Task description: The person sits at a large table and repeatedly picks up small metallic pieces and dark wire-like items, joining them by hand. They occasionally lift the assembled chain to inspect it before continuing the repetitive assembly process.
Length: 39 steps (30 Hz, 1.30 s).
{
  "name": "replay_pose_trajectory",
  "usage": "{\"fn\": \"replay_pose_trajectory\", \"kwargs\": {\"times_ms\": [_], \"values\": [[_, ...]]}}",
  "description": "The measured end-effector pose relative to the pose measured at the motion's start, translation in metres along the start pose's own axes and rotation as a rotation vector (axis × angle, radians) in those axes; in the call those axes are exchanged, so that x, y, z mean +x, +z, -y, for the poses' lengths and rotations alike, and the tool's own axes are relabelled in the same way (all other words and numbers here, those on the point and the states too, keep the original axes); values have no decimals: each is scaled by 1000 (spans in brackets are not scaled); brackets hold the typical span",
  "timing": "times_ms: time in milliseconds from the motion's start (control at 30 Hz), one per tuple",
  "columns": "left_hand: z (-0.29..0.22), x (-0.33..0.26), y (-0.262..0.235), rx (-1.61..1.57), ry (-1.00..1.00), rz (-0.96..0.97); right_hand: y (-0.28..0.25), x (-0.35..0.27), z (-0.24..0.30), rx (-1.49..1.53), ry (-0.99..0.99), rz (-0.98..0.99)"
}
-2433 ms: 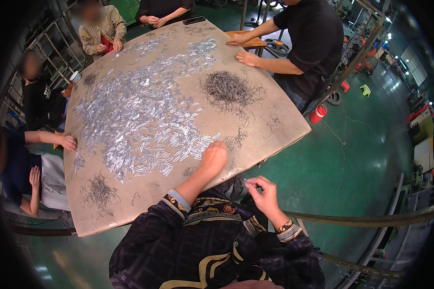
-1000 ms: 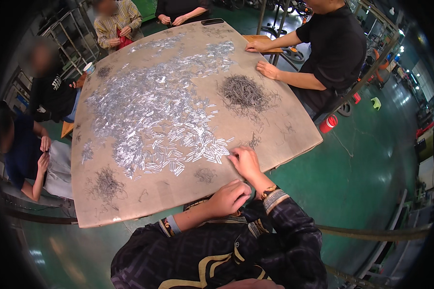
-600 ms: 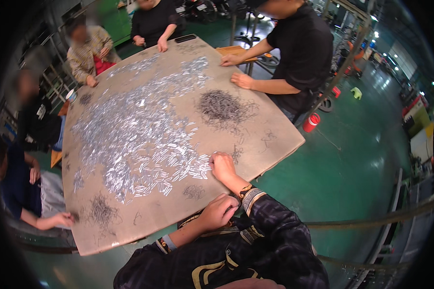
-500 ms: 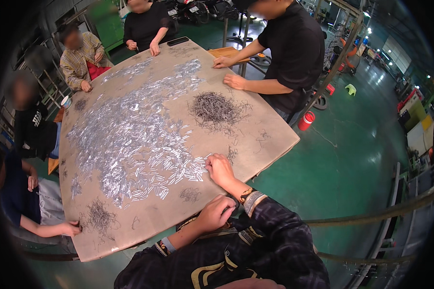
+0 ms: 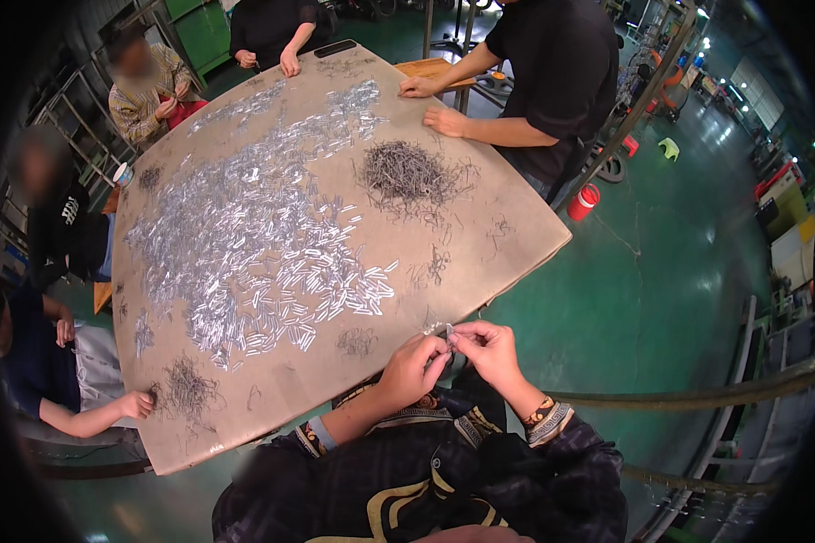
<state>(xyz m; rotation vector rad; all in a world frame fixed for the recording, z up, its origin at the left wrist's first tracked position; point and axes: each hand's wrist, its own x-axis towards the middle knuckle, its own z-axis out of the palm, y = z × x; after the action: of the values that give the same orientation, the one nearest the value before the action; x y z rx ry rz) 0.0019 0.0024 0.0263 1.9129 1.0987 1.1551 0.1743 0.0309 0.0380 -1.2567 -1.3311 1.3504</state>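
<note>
Just past the near table edge, my two hands meet at the fingertips. My right hand (image 5: 493, 356) is closed in a pinch on a small shiny strip (image 5: 450, 334). Pressed against it are the curled fingers of my left hand (image 5: 410, 371); what they grip is mostly hidden. A wide spread of similar shiny strips (image 5: 272, 262) covers much of the brown table (image 5: 335, 185). Beyond my hands, toward the right, lies a heap of thin dark bent wire pieces (image 5: 407, 174). A smaller patch of them (image 5: 358, 341) is near my left hand.
Co-workers surround the table; one in black (image 5: 552, 81) rests both hands on its far right edge. At the near left corner, another's hand (image 5: 137, 404) touches a dark wire pile (image 5: 188, 387). A phone (image 5: 335, 49) lies at the far edge. A red container (image 5: 584, 201) stands on the floor.
My right hand has drawn back from the shiny strips to the table edge, with a strip in its fingers. My left hand has moved slightly up and right to meet it.
</note>
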Motion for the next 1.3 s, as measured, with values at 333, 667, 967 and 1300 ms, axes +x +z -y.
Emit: {"fn": "replay_pose_trajectory", "kwargs": {"times_ms": [333,667,967,1300], "values": [[-1,-1,6,35,-53,-7,-3,-20,-1,-134,-172,-64],[4,12,-14,79,-128,108,-2,-26,0,-405,-328,-111],[100,73,-23,796,-27,35,-2,-27,0,-410,-348,-143],[95,79,-21,998,199,180,-3,-26,-3,-403,-380,-153]]}}
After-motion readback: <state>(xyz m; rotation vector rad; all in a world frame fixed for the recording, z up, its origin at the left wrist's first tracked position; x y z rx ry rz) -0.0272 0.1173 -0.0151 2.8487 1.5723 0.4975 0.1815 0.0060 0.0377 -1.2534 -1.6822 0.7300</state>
